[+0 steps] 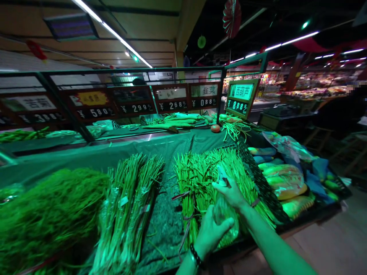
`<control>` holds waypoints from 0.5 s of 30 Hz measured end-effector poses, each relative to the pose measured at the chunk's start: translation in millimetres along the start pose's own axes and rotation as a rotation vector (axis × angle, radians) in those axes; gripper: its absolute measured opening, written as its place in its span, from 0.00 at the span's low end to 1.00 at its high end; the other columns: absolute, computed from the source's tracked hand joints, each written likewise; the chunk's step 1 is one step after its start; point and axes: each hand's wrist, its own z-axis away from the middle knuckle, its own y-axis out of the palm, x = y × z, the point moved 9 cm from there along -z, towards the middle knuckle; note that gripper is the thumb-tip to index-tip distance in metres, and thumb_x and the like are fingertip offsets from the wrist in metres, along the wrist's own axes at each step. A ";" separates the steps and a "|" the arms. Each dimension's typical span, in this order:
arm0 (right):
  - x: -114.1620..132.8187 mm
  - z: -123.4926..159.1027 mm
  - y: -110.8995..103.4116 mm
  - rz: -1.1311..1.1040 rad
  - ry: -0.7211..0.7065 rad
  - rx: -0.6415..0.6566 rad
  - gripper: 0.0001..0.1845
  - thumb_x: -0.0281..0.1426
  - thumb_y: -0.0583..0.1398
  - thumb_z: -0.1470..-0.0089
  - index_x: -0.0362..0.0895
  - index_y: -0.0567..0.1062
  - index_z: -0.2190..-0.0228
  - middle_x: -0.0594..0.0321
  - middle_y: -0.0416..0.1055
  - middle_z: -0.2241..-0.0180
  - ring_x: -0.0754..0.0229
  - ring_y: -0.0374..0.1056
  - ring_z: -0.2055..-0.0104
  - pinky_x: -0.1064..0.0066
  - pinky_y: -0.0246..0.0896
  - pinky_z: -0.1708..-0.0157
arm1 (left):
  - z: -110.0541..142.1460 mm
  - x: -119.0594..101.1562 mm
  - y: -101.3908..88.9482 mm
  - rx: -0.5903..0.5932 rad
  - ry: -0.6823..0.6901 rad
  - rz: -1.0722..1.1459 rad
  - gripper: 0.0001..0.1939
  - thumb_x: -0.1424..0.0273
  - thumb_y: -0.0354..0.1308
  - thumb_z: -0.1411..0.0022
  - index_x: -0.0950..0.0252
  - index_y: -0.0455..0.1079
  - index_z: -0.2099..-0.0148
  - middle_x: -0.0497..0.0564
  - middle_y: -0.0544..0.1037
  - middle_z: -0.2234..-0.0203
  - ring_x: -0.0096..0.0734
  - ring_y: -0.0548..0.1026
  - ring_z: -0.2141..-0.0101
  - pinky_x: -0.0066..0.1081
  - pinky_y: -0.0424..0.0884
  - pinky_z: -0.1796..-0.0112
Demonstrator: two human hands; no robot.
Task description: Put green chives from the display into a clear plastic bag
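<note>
Both my hands are over a heap of long green stalk bundles (200, 172) on a vegetable stall. My left hand (210, 231), with a dark bead bracelet on its wrist, grips the near end of a clear-wrapped bundle (226, 217). Just above it, my right hand (231, 193) pinches the upper part of the same wrapped bundle between fingers and thumb. Purple ties bind the loose bundles beside it.
More tied green bundles (129, 206) lie to the left, then a mound of fine leafy greens (48, 214). Wrapped produce (283, 179) fills a section at the right, behind a black mesh divider (258, 175). Price signs (172, 100) stand along the stall's back. The aisle floor (338, 240) lies to the right.
</note>
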 end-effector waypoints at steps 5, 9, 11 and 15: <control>-23.3 16.7 21.7 0.114 0.052 0.047 0.18 0.45 0.69 0.46 0.44 0.73 0.67 0.73 0.63 0.72 0.65 0.57 0.70 0.68 0.53 0.66 | 12.8 25.7 0.7 0.061 -0.048 0.077 0.32 0.52 0.75 0.43 0.66 0.72 0.46 0.57 0.83 0.53 0.47 0.80 0.52 0.44 0.75 0.49; -66.4 62.5 28.5 0.158 0.146 0.054 0.26 0.45 0.67 0.42 0.41 0.77 0.50 0.73 0.62 0.71 0.63 0.58 0.70 0.68 0.53 0.66 | 37.8 60.1 22.0 0.209 -0.089 0.281 0.33 0.51 0.77 0.46 0.66 0.73 0.47 0.58 0.82 0.53 0.48 0.79 0.51 0.48 0.76 0.46; -95.8 89.5 34.3 0.106 0.222 0.072 0.40 0.46 0.68 0.43 0.40 0.70 0.35 0.72 0.65 0.70 0.61 0.60 0.69 0.67 0.56 0.64 | 53.3 75.0 36.9 0.290 -0.080 0.360 0.37 0.48 0.78 0.50 0.65 0.74 0.46 0.57 0.81 0.54 0.47 0.78 0.52 0.48 0.76 0.46; -145.2 131.1 39.6 0.077 0.345 0.025 0.55 0.47 0.68 0.47 0.39 0.61 0.25 0.72 0.66 0.70 0.59 0.61 0.68 0.67 0.59 0.63 | 77.2 109.9 62.7 0.344 -0.181 0.472 0.41 0.46 0.81 0.58 0.59 0.75 0.47 0.53 0.81 0.58 0.51 0.80 0.54 0.49 0.78 0.49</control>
